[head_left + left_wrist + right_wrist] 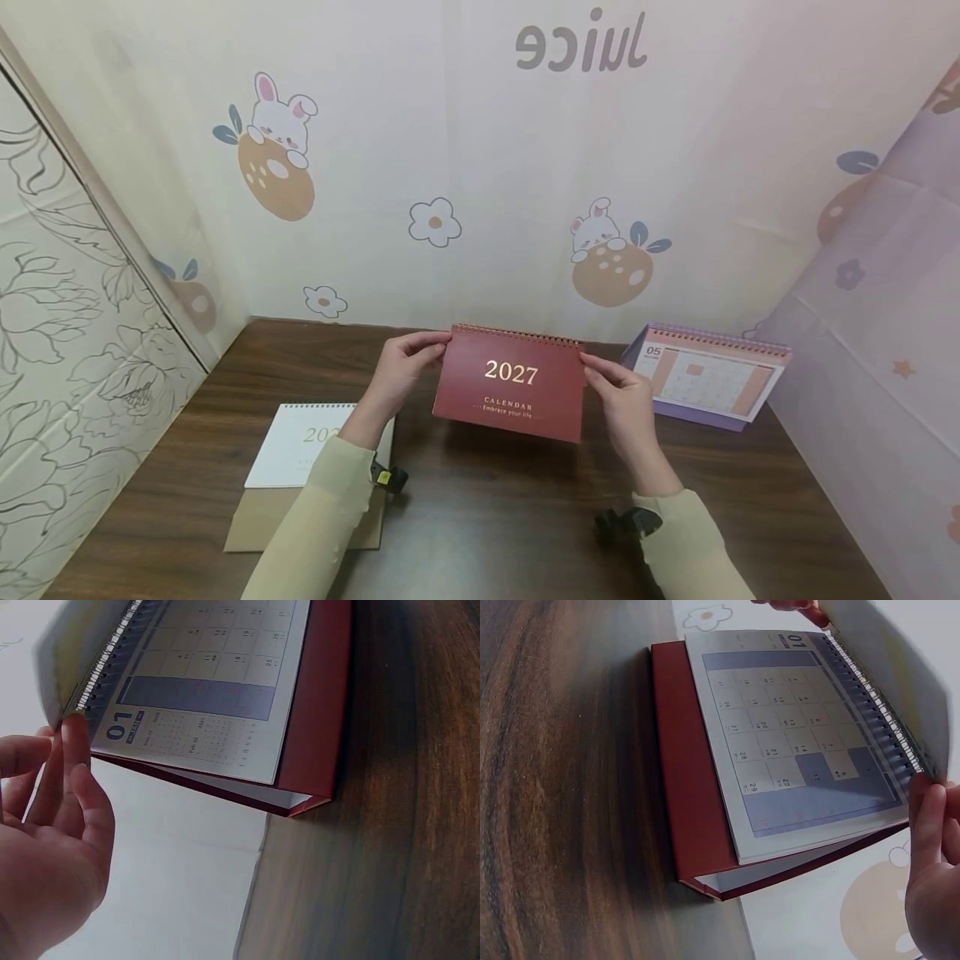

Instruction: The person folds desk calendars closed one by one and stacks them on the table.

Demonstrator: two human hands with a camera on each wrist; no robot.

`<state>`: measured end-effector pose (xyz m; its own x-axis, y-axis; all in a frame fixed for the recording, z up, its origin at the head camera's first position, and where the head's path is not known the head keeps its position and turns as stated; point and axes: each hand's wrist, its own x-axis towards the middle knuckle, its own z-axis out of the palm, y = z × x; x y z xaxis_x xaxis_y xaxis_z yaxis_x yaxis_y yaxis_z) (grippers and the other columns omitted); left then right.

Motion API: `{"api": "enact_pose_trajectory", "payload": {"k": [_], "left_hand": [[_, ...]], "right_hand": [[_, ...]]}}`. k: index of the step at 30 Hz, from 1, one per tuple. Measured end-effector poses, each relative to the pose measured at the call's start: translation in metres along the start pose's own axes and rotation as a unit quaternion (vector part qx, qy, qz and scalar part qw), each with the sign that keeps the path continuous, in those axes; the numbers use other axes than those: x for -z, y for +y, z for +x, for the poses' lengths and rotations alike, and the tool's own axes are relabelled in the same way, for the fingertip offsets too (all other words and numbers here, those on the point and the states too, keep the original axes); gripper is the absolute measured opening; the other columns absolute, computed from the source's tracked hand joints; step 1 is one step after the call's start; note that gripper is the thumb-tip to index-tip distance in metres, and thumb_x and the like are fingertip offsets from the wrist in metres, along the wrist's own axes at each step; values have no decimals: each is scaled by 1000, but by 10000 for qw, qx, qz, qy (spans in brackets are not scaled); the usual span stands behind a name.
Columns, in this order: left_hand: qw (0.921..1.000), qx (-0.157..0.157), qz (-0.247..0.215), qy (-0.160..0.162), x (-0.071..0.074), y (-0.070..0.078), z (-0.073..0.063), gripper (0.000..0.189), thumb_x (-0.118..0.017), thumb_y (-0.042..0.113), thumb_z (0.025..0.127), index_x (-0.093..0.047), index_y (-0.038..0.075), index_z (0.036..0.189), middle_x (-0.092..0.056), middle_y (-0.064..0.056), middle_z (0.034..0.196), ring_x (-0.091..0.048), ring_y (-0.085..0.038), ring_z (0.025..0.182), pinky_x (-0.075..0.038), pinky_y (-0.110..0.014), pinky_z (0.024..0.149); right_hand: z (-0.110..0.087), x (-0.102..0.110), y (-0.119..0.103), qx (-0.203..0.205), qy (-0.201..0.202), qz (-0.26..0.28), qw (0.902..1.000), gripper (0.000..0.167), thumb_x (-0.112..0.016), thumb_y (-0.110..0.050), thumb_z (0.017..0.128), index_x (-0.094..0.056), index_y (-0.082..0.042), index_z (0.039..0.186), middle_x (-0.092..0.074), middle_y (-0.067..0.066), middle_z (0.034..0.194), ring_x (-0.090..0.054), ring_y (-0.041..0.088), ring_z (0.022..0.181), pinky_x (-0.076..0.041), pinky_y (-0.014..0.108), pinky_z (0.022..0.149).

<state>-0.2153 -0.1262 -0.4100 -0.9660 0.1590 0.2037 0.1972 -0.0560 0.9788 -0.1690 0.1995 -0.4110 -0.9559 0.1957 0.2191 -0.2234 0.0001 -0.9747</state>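
Note:
A red desk calendar (pixel 507 396) marked 2027 stands at the back middle of the table, spiral binding along its top. My left hand (pixel 401 375) pinches the upper left corner of its red cover, and my right hand (pixel 624 404) pinches the upper right corner. Both wrist views show the cover raised from the January page (pixel 202 690), which carries a blue "01" and a date grid. Under that page is the red folded base (pixel 686 772), resting on the wood. The left hand's fingers (pixel 75 742) are at the spiral's end.
On the left of the dark wooden table (pixel 480 533) lies a white calendar (pixel 277 462) with a tan base, partly behind my left forearm. A purple and pink calendar (pixel 708 375) stands at the back right. A printed curtain (pixel 495 150) hangs behind the table.

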Motion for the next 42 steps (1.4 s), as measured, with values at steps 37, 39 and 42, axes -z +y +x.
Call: {"api": "enact_pose_trajectory", "payload": {"k": [37, 39, 42], "left_hand": [[9669, -565, 2353, 815, -14, -20, 12, 20, -78, 27, 89, -80, 11, 99, -73, 2, 105, -67, -16, 99, -54, -37, 84], [9686, -484, 2338, 686, -13, -20, 13, 20, -77, 26, 90, -80, 10, 101, -72, 2, 113, -66, -16, 108, -52, -37, 91], [9695, -330, 2390, 420, -9, -20, 13, 22, -74, 24, 92, -79, 10, 107, -70, 1, 122, -63, -18, 116, -50, -39, 96]], "right_hand": [[9, -5, 23, -242, 528, -849, 9947, 30, -75, -15, 91, -72, 6, 112, -69, 8, 116, -59, 9, 106, -48, 17, 85], [10, -5, 25, -281, 471, -824, 9951, 31, -75, -15, 91, -72, 7, 113, -69, 6, 119, -59, 9, 111, -47, 17, 88], [10, -3, 27, -334, 400, -813, 9953, 30, -74, -13, 91, -71, 9, 113, -70, 1, 118, -60, 7, 113, -47, 17, 89]]}}
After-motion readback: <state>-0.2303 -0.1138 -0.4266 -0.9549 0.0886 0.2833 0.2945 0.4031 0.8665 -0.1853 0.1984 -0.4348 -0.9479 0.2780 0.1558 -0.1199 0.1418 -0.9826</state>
